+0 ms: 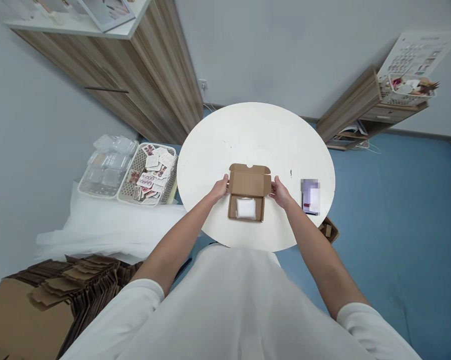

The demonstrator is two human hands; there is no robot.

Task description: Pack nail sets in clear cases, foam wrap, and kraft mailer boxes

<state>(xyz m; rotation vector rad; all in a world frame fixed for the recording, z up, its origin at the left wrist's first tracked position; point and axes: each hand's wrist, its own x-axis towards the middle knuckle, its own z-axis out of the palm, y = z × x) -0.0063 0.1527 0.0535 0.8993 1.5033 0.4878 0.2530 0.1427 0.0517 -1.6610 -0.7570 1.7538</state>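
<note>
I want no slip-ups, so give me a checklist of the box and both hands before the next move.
1. Box on the table: ok. The cardboard box appears to rest on the round white table.
2. Lid open: ok. The lid is folded back, away from the person.
3. Contents inside the walls: ok. The white packet lies in the box.
4. Hands in place: ok. The left hand and right hand are at opposite sides of the lid.
5. Fingers gripping firmly: cannot tell; too small to judge.
6. Other things apart from the box: ok. The purple item lies beyond the right hand.
</note>
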